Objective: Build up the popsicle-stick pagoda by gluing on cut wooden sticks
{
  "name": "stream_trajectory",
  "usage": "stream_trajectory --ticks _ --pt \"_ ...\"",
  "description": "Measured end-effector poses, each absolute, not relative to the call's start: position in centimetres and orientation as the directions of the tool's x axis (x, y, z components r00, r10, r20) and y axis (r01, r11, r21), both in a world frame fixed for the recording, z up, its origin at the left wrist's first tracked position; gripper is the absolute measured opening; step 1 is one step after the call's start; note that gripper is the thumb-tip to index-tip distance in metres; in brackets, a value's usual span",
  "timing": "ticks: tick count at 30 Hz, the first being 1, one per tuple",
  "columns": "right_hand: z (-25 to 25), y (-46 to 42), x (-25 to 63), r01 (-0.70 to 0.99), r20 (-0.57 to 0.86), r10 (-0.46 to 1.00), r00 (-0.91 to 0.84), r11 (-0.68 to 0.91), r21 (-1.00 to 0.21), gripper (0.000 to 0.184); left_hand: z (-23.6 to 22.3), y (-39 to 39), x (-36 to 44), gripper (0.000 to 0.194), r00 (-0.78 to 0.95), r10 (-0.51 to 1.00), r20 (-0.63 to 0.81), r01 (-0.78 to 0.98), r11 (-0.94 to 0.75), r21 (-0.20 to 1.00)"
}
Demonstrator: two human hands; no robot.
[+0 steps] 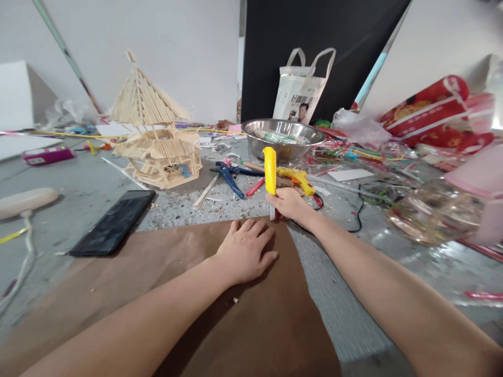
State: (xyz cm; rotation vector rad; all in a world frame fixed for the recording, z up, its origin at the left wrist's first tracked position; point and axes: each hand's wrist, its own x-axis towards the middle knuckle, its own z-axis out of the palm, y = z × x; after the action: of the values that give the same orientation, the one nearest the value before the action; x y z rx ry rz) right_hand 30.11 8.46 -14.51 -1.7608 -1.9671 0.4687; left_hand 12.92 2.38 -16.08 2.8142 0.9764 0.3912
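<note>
My left hand (247, 248) lies flat, fingers stretched, on a sheet of brown paper (220, 319) spread over the grey surface. My right hand (288, 203) is closed round a yellow-handled cutter (269, 170), held upright at the paper's far right corner; its blade end is hidden by the fist. Just behind that hand lies a yellow and orange glue gun (297, 178).
A stick-built pagoda model (155, 133) stands at the back left, a black phone (113, 222) in front of it. Blue pliers (230, 177), a steel bowl (283, 137), a clear plastic bottle (434, 212), a white tote bag (302, 89) and red packaging (432, 112) crowd the far side.
</note>
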Motion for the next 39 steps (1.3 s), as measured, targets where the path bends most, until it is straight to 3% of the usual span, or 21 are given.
stream_trajectory --ticks 12,23,39 --pt "-15.2 8.8 30.3 0.855 0.205 0.969 -0.140 0.223 -0.469 0.036 -15.9 2.3 12.8 0.042 0.759 0.620 0.198 0.589 -0.784 0.196" --pt "-16.3 8.6 29.9 0.875 0.383 0.915 -0.129 0.287 -0.390 0.039 -16.1 2.3 12.9 0.043 0.760 0.620 0.195 0.597 -0.785 0.166" --pt "-16.5 9.0 29.6 0.888 0.406 0.908 -0.104 0.269 -0.373 0.037 -16.0 2.3 12.9 0.041 0.765 0.614 0.197 0.594 -0.790 0.154"
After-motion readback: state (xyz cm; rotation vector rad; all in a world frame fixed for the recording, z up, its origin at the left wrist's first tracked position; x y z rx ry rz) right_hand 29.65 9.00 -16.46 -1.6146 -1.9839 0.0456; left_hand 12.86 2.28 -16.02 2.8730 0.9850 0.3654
